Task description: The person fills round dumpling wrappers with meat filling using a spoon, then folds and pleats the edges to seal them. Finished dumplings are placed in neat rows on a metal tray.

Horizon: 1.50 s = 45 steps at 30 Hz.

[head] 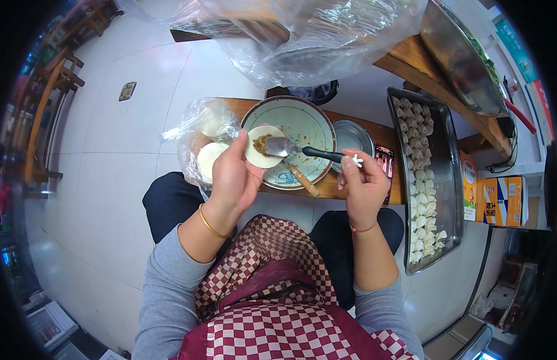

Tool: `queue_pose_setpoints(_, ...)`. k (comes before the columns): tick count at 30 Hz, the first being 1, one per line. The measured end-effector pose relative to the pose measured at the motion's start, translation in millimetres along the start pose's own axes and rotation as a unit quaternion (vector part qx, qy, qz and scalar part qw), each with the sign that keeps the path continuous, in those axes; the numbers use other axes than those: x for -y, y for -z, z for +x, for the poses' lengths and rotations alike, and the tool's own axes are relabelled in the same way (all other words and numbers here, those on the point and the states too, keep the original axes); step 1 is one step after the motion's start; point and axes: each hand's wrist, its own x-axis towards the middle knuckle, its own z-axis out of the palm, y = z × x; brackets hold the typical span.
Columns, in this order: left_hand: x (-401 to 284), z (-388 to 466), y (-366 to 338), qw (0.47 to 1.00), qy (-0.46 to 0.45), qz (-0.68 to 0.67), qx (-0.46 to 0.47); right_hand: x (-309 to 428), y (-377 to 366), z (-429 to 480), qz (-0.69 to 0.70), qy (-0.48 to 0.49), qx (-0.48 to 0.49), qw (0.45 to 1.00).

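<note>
A round dough wrapper (pixel 256 160) lies across the fingers of my left hand (pixel 233 175), with the thumb near its edge. Brown minced filling (pixel 260 145) sits on the wrapper. My right hand (pixel 365 186) grips the black handle of a small metal spatula (pixel 321 154), whose blade touches the filling. Something small and white shows at the handle's end. Beneath the wrapper stands a wide enamel basin (pixel 314 119) with smears of filling inside. A wooden-handled tool (pixel 305 180) leans over its near rim. More dough wrappers (pixel 210 157) lie in a clear plastic bag (pixel 184 155) left of the basin.
Right of the basin, a metal bowl (pixel 352 137) and a phone (pixel 385 157) rest on the wooden bench (pixel 397 182). A long metal tray (pixel 448 193) holds rows of dumplings (pixel 420 211). Plastic sheeting (pixel 319 49) hangs ahead. Cardboard boxes (pixel 503 200) stand at far right.
</note>
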Motion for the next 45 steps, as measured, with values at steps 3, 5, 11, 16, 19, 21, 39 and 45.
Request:
queue_pose_setpoints(3,2,1,0,1.0,-0.003,-0.002,-0.011,3,1,-1,-0.02,0.04,-0.051,0.998)
queue_pose_setpoints(5,0,2,0,1.0,-0.017,-0.004,-0.02,2,7,4,-0.004,0.03,-0.066,0.997)
queue_pose_setpoints(11,-1,-1,-3,0.999,0.03,-0.006,0.029,-3,3,23,-0.368,0.234,0.053,0.898)
queue_pose_setpoints(16,7,-13,-10,0.994,0.066,0.011,0.083,15,-16,10,-0.374,0.346,0.116,0.853)
queue_pose_setpoints(19,11,-18,-11,0.99,0.078,0.036,0.108,19,-25,8,-0.344,0.386,0.156,0.842)
queue_pose_setpoints(21,13,-20,-9,0.988,0.074,0.067,0.114,17,-26,9,-0.301,0.36,0.148,0.871)
queue_pose_setpoints(39,-31,4,3,0.996,-0.081,0.022,0.03,10,-18,-9,-0.375,0.129,0.177,0.901)
queue_pose_setpoints(45,-29,3,2,0.996,-0.081,0.031,0.027,-8,-21,6,-0.218,0.115,-0.008,0.969)
